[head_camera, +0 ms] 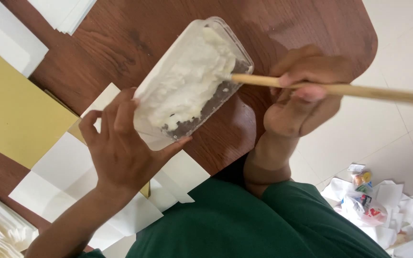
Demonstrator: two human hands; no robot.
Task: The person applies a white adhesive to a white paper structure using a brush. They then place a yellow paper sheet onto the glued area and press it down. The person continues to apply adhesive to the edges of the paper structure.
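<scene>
1. The left hand (120,148) sits in the lower left middle of the frame, fingers spread and wrapped around the lower end of a clear plastic container (192,79), which it holds tilted above the table
2. The container runs slantwise from the centre toward the upper middle of the frame; it is filled with a thick white paste (187,76), and a dark patch of its bare bottom shows along its right side
3. The right hand (302,102) is right of centre, fingers curled closed around a long wooden stick (340,89)
4. The stick stretches from the right edge of the frame leftward, and its tip goes into the container's upper right side, touching the paste
5. Beneath both hands lies a dark brown wooden table (168,24) with a rounded corner in the upper right of the frame
6. A yellow sheet of card (15,110) lies flat at the left edge, and white paper sheets (68,162) overlap below and beside it, some under the left wrist
7. More white sheets (63,12) are stacked in the upper left corner
8. A green garment (244,224) fills the bottom centre
9. On the pale tiled floor (397,38), in the lower right corner, lies a heap of crumpled paper scraps (388,210) with a few small coloured bits among them
</scene>
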